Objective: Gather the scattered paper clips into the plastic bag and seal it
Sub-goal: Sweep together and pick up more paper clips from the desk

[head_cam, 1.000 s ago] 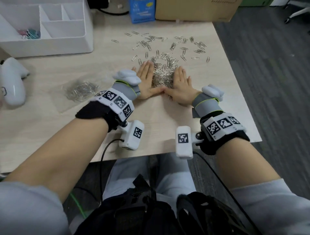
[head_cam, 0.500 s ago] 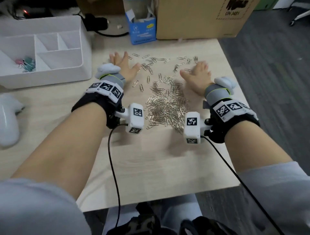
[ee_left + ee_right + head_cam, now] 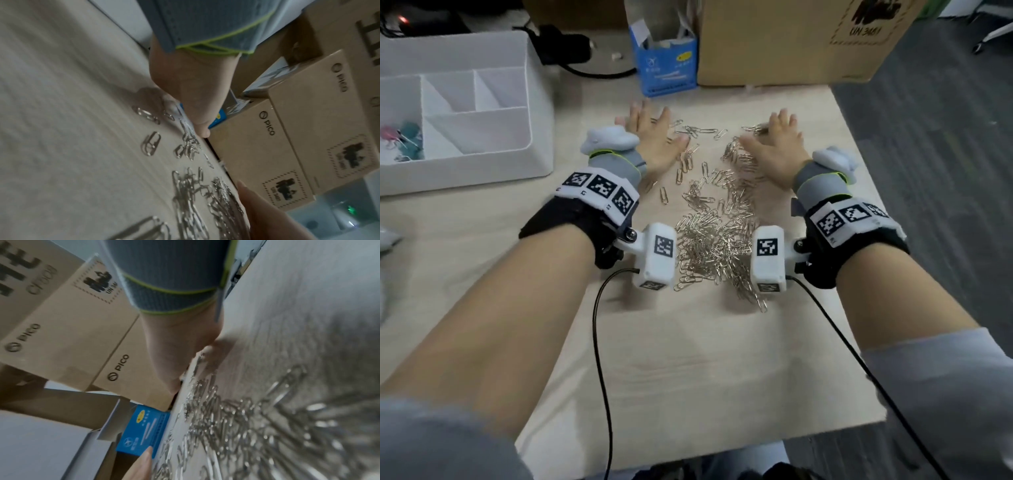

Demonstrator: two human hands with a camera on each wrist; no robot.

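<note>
Left hand (image 3: 654, 137) flat on the table (image 3: 688, 359), fingers spread wide, holding nothing — right hand (image 3: 777, 147) likewise, palm down at far right. Paper clips (image 3: 714, 240) lie between them: a dense heap whose long axis runs near–far, single clips pointing every way. Plastic bag not in view.

The right hand (image 3: 774, 150) is smeared by motion in the head view, so its fingers cannot be told apart. Clips (image 3: 277, 426) nearest the right wrist camera blur into bright streaks. Clips under the left hand (image 3: 654, 137) are partly hidden by its palm. The organiser (image 3: 482, 113) and the carton (image 3: 791, 41) are cut off by the picture's edges. The carton's stamp is too blurred to read fully.
</note>
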